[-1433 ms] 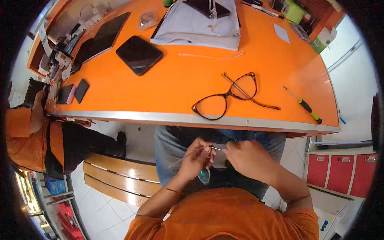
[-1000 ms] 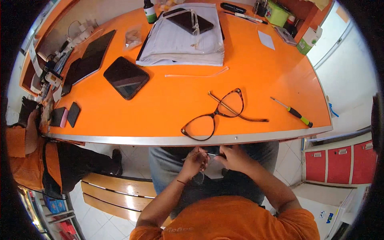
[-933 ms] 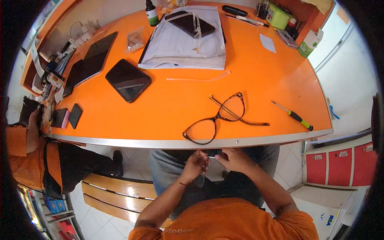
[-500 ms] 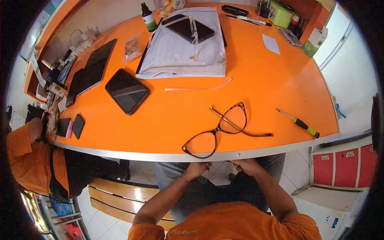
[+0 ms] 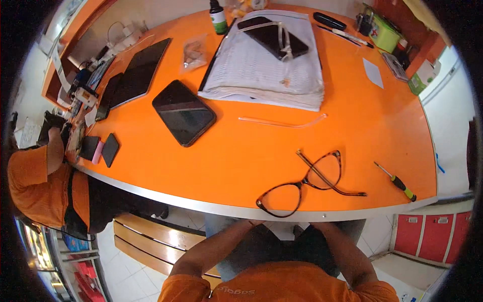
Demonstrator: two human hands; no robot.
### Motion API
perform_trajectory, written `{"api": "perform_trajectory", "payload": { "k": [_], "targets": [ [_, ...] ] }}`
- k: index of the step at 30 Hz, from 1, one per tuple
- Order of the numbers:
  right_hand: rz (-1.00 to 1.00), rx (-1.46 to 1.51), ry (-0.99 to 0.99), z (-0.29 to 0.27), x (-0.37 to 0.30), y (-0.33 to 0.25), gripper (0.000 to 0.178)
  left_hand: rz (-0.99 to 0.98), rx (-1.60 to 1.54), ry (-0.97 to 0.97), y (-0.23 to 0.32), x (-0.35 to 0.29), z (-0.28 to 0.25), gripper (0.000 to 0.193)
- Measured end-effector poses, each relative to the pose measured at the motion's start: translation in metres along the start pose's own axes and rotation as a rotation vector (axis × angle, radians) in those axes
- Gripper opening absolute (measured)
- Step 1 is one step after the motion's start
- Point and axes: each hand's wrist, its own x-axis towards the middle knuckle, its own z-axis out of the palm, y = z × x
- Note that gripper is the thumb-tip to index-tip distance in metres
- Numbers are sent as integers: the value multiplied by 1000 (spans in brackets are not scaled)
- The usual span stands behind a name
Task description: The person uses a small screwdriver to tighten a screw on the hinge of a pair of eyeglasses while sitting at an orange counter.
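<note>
Both my hands are mostly under the table's front edge. Only the back of my left hand (image 5: 255, 222) and the wrist side of my right hand (image 5: 321, 226) show, with their fingers hidden. Just above them on the orange table (image 5: 211, 176), tortoiseshell eyeglasses (image 5: 279, 186) lie with one rim reaching the metal edge. A thin temple crosses behind the other lens. Farther back lies a loose clear temple arm (image 5: 282, 123). To the right rests a screwdriver (image 5: 402, 187) with a black and yellow-green handle. Whether either hand holds something cannot be seen.
A large phone (image 5: 184, 113) lies left of a paper stack (image 5: 261, 83) that bears another phone (image 5: 266, 38) and clear frame parts. A dark tablet (image 5: 142, 70), small black items and a green-labelled bottle (image 5: 218, 20) stand around. Someone in orange (image 5: 37, 191) is at the far left.
The view has swung, so the tabletop things appear farther right and lower. My hands, whose fingers partly showed before, are now more hidden by the table's edge.
</note>
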Motion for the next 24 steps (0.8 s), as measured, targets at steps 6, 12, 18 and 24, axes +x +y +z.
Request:
{"api": "perform_trajectory", "payload": {
  "k": [6,12,18,24],
  "targets": [
    [-44,-53,47,14,-11,-16,34,-3,-78,-13,-17,8,2,15],
    [-84,-61,28,29,-25,-27,35,14,-214,-73,-38,21,10,17],
    [-55,-159,76,59,-42,-48,40,0,-389,-104,-40,26,15,19],
    [-6,-63,28,51,-50,-48,36,77,-143,-43,-51,25,11,19]
  ]
}}
